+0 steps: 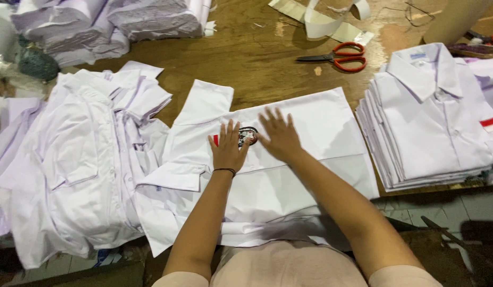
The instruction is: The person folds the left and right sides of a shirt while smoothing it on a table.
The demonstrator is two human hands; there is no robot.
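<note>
White cotton short-sleeved shirt: flat on brown wooden table, centre, sleeve out left. Left hand, right hand: fingers wide, palms pressing cloth beside round badge, holding nothing. Step judged: smoothing mid-fold. Next move calls for even fold. Folded white shirt stack right; unfolded heap left.

Blue collar label, folded stack

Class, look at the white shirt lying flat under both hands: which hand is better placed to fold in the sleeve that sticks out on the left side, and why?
Probably the left hand. It rests flat on the white shirt nearest the spread sleeve, while the right hand presses further right, past the badge, and would have to cross over.
</note>
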